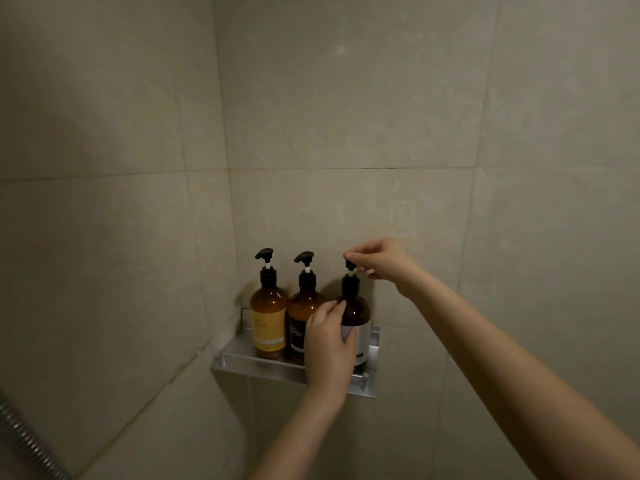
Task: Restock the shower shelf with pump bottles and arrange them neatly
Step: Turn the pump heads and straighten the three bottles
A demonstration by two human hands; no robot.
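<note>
Amber bottle (pixel 358 311) on shelf (pixel 242 358): brace by the body with gripping left hand (pixel 329 344), twist pump head (pixel 348 262) pinched in right hand (pixel 381 259), aligning nozzle with other bottles (pixel 268 320) left of both hands.

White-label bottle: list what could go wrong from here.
1. The white-label bottle stands at the right end of the shelf; a twist might tip it off despite the left hand gripping it.
2. The right hand pinches its pump head; pressing down while turning could squirt product.
3. The left hand lies close to the middle bottle and may nudge it.
</note>
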